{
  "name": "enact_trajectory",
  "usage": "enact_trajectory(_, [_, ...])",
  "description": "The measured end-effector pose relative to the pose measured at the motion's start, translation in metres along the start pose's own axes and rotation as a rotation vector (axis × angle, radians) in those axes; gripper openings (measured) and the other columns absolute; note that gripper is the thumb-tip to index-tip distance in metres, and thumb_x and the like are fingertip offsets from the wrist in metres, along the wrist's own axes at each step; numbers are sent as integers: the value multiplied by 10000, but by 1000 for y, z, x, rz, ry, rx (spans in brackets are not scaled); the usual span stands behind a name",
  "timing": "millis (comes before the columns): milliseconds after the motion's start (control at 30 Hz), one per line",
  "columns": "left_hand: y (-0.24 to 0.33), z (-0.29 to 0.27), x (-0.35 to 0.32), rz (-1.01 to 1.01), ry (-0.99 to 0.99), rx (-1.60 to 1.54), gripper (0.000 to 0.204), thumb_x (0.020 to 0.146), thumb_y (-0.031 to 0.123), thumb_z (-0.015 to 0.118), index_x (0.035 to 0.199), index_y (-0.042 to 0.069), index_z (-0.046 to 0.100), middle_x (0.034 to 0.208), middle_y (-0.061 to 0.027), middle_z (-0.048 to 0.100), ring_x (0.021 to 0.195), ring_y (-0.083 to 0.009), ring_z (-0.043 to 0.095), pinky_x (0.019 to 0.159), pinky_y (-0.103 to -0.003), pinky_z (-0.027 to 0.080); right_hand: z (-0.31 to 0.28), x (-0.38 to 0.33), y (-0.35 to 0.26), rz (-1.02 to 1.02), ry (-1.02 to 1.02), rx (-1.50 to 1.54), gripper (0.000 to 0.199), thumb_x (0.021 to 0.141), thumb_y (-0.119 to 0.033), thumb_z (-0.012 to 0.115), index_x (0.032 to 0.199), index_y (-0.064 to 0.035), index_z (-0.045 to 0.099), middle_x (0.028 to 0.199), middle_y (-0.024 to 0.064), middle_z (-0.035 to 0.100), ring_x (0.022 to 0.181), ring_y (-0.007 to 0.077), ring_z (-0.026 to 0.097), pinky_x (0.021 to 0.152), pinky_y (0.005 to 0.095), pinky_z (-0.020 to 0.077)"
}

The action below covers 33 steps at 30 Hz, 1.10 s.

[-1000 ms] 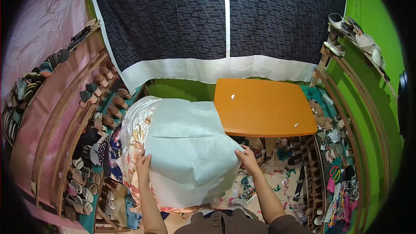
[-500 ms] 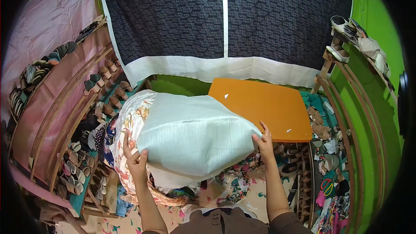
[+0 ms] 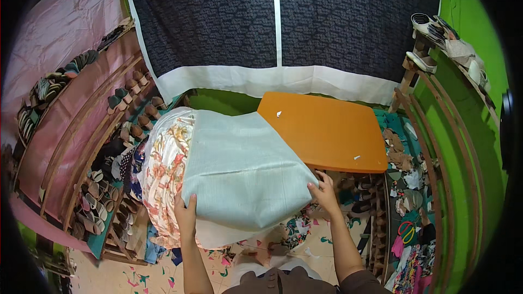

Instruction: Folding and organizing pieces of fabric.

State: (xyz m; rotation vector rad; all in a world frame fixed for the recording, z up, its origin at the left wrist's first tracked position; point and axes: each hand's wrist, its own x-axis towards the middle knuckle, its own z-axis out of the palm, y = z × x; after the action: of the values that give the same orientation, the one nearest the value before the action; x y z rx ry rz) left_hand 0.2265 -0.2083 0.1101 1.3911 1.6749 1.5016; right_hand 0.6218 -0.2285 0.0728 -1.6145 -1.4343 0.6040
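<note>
A pale blue-green sheet of sheeny material (image 3: pixel 245 163) is stretched between my two hands, with a crease across it and its near part bulging and drooping. My left hand (image 3: pixel 186 216) grips its near left edge, thumb on top. At its right corner my right hand (image 3: pixel 325 193) pinches the edge between thumb and fingers. The far part of the sheet lies against a pile of white cloth with orange and red flowers (image 3: pixel 163 179), which shows along its left side. A whitish underside or backing (image 3: pixel 223 234) shows below the near edge.
An orange board (image 3: pixel 327 130) with small white scraps lies at the back right. Racks of shoes (image 3: pixel 98 207) stand at the left; at the right, a shelf holds cloth scraps and yellow-and-red-handled scissors (image 3: pixel 406 232). Colourful offcuts litter the tiled floor (image 3: pixel 147 275). A dark curtain (image 3: pixel 218 22) hangs behind.
My hands have drawn the sheet lower and toward me, the right hand moving slightly left and the left one slightly right. More of the flowered cloth now shows at the left.
</note>
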Motion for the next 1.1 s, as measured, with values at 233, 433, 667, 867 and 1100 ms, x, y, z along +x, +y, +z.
enact_trajectory(233, [42,-51,-42,-122,-76,-106,344,863,255,574,984,-66,573,816,-38,575,754,-99,471,684,-243,379,-6,-59,-42,-52,19,292,312,818,-258,599,947,25,632,1227,141,459,1141,268,410,953,350,315])
enact_trajectory(433, [52,-119,-84,-60,-175,-147,406,838,340,611,922,-57,594,660,12,525,572,-71,406,527,-215,332,-10,-139,-72,52,121,504,318,841,-252,603,971,39,604,1014,54,565,899,151,511,783,261,402])
enact_trajectory(667, [44,-152,-143,-105,-467,-175,310,817,279,641,826,-31,637,634,20,558,596,-56,471,546,-223,379,-5,-234,-57,210,189,564,282,840,-239,606,987,3,610,873,-10,579,815,79,490,740,223,380])
enact_trajectory(867, [65,-166,-183,-115,-859,-166,166,775,142,680,829,-15,663,654,-12,610,600,-45,520,531,-216,401,-46,-308,-44,285,352,569,288,800,-206,629,971,26,624,889,22,609,805,108,534,740,242,398])
enact_trajectory(1100, [102,-136,-260,-175,-1022,-267,234,827,215,628,846,-16,662,737,1,609,682,-60,525,598,-222,416,-126,-382,-46,180,585,680,319,765,-167,600,1005,43,612,921,41,612,839,121,536,777,243,392])
